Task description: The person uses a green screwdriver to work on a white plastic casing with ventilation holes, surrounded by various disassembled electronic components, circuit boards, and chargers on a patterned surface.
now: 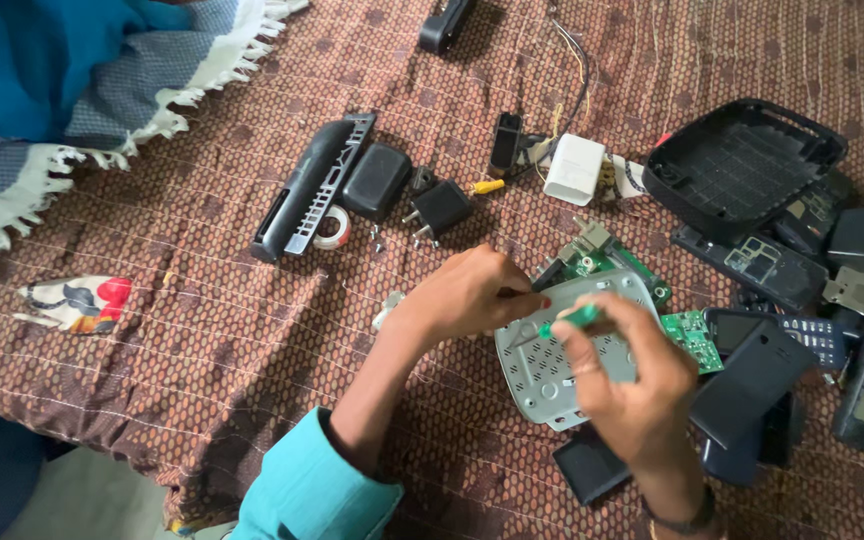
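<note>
At centre right of the woven brown cloth:

Grey cover (pixel 552 375): a pale plastic shell with vent slots and rounded corners, lying flat; it sits directly beneath both hands, its long axis running from lower left to upper right.

Screwdriver (pixel 574 320): green handle, thin shaft slanting down and left onto the cover's face; the tip meets the shell near its middle.

Right hand (pixel 632 385): fingers closed in a pinch around the screwdriver handle, coming in from the lower right; its wrist wears a dark band.

Left hand (pixel 467 295): fingers curled and pressed down at the cover's upper left edge, reaching in from the lower left on a teal sleeve (pixel 317 490); what, if anything, it pinches cannot be told.

Nearer hand: both touch or overhang the cover; the left bears on its edge, the right stands above its face.

Green circuit boards (pixel 692 335): just beside the cover, upper and right.

Dark phone parts (pixel 752 375): piled to the right, near the right hand.

Black open casing (pixel 737 165): well apart, upper right.

White adapter (pixel 574 168), black plug (pixel 440 208): above the hands, apart.

Surface: brown cloth (pixel 202 330).
</note>
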